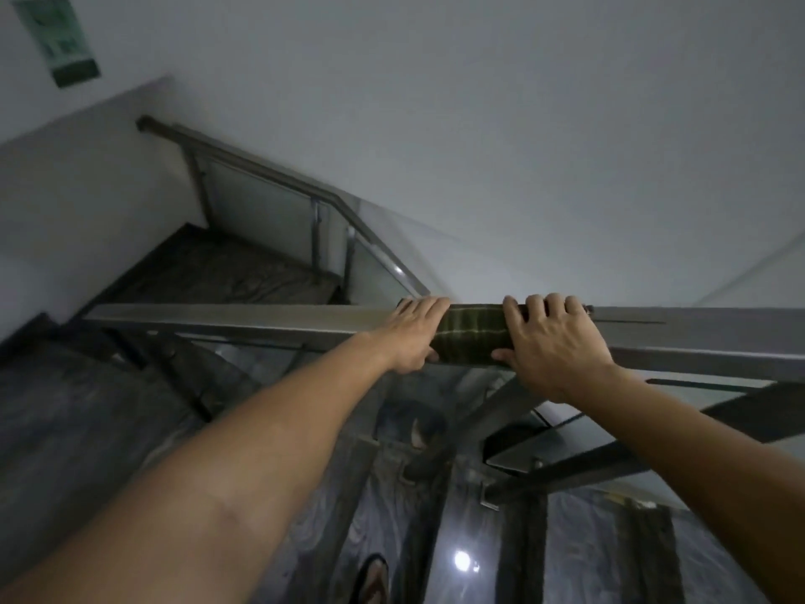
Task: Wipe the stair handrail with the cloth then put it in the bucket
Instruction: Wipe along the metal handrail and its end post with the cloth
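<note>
A flat metal handrail (244, 318) runs across the middle of the view from left to right. A dark green checked cloth (472, 335) is wrapped over the rail between my two hands. My left hand (416, 335) grips the cloth's left end and the rail, fingers over the top and thumb below. My right hand (553, 342) clamps the cloth's right end the same way. No bucket is in view.
Glass panels (270, 211) on metal posts follow the upper flight of dark marbled steps (226, 272) at the left. Below the rail are a dark patterned floor (392, 516), more glass and steel supports. A green sign (61, 41) hangs on the white wall at top left.
</note>
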Demonstrator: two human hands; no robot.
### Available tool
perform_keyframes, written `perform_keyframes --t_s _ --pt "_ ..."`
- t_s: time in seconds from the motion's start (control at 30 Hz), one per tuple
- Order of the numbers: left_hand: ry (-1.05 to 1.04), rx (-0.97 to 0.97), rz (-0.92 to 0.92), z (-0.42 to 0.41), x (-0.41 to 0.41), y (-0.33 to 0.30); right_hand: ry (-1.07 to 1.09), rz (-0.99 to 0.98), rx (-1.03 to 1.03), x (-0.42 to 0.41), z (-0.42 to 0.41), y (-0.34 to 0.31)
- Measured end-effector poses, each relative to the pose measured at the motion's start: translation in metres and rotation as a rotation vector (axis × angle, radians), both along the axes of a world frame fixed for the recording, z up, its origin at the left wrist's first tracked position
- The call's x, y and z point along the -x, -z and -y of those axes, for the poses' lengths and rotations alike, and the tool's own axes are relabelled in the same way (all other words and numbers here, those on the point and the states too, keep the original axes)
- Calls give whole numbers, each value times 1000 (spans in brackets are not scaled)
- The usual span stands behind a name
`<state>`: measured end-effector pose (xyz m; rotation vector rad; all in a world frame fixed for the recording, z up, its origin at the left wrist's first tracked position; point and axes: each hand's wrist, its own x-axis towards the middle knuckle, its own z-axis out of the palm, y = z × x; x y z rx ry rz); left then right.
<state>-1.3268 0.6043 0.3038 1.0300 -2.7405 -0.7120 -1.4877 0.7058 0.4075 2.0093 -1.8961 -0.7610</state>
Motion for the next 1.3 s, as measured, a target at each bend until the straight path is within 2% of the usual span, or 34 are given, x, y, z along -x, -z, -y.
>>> perform_keyframes --t_s 0.3,0.63,1.03,1.3 --pt "-125 -35 77 82 -132 111 -84 91 -55 -130 87 100" --pt "-188 -5 72 170 -268 223 -86 128 -58 -265 183 219" --pt "-186 -34 56 228 -366 292 -86 111 -102 -364 248 293" --pt "-153 -62 69 272 -431 343 -45 105 -50 -431 286 343"
